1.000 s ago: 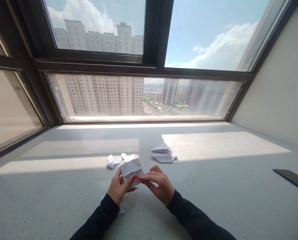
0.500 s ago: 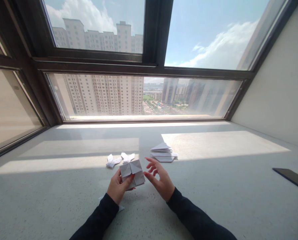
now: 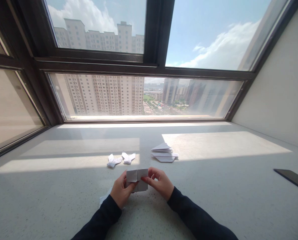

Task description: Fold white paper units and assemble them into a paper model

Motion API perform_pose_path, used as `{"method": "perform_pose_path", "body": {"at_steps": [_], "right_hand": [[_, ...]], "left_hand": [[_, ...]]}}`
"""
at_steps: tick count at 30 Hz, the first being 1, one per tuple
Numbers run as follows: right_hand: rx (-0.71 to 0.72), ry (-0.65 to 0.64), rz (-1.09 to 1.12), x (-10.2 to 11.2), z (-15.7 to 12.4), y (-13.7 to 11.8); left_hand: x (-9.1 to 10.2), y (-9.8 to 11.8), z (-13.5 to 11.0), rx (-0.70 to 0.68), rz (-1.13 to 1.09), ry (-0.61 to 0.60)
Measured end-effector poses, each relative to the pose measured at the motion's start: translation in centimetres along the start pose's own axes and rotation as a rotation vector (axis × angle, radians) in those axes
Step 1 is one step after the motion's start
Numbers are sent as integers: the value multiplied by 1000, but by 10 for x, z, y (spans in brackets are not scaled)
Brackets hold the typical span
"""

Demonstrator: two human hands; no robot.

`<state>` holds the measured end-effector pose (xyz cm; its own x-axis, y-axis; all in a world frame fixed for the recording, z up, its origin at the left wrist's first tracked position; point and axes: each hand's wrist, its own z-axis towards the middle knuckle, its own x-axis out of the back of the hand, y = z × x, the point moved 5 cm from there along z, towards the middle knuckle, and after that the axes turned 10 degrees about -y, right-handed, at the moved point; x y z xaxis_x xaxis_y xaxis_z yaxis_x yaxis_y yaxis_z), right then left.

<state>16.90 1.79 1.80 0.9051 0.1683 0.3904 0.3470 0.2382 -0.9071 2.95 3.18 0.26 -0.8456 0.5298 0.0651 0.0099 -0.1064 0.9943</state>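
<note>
Between my two hands, above the pale speckled sill, is a squarish piece of folded paper (image 3: 132,175) with creased flaps meeting along its middle. My left hand (image 3: 122,190) grips its left side, thumb across the front. At the right edge, my right hand (image 3: 161,183) pinches the paper between thumb and fingers. The fingers behind the paper are partly hidden. Beyond my hands lie two small folded paper shapes, one paper butterfly-like piece (image 3: 113,161) and a similar winged piece (image 3: 128,158). Another white paper (image 3: 103,199) shows partly from under my left forearm.
A folded paper plane (image 3: 162,147) and a flat folded paper boat-like shape (image 3: 165,156) lie farther back on the sill (image 3: 214,180). A dark flat object (image 3: 291,179) sits at the right edge. The dark window frame (image 3: 143,70) borders the sill's far side.
My right hand has closed onto the paper's right edge, where it was apart before. The folded paper has turned more level and moved slightly right and down with my left hand.
</note>
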Motion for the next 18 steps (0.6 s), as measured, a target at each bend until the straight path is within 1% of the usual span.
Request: {"method": "perform_pose_path", "body": {"at_steps": [5, 8, 11, 14, 18], "right_hand": [[-12, 33, -22, 1, -1, -1], [-18, 68, -59, 4, -1, 0], [-22, 87, -75, 5, -1, 3], [-15, 53, -65, 2, -1, 4], [7, 25, -77, -1, -2, 2]], "left_hand": [[-1, 5, 0, -107, 171, 7], [-2, 7, -1, -138, 228, 18], [-3, 9, -2, -149, 226, 18], [-2, 11, -3, -169, 207, 41], [0, 9, -3, -132, 169, 89]]}}
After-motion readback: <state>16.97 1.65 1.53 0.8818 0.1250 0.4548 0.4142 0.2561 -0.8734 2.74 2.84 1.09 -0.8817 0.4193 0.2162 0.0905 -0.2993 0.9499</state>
